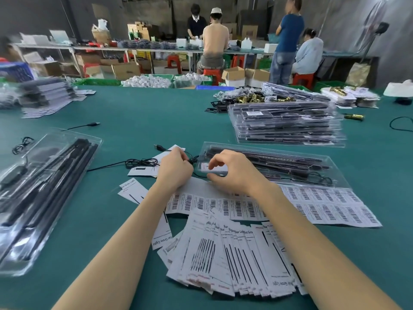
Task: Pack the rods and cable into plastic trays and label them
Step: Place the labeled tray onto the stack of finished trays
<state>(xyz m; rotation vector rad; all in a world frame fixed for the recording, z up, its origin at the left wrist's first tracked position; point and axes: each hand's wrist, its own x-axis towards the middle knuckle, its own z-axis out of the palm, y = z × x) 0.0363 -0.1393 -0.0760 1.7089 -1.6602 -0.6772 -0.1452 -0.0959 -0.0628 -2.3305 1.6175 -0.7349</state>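
A clear plastic tray [290, 153] with black rods [279, 158] in it lies in front of me on the green table. My left hand [175, 170] pinches a thin black cable [140, 163] at the tray's left end. The cable trails left in a loose bundle, and its USB plug [159, 147] lies beyond the hand. My right hand [232, 173] hovers with curled fingers over the tray's near-left corner, thumb and forefinger apart, above a white label [204, 167]. Barcode label sheets [324, 206] lie under my wrists.
A pile of printed insert cards [234, 260] fans out near me. Open trays with rods [44, 186] lie at the left. A stack of packed trays [286, 124] stands at the right back, with brass parts [250, 99] behind it. People work at far tables.
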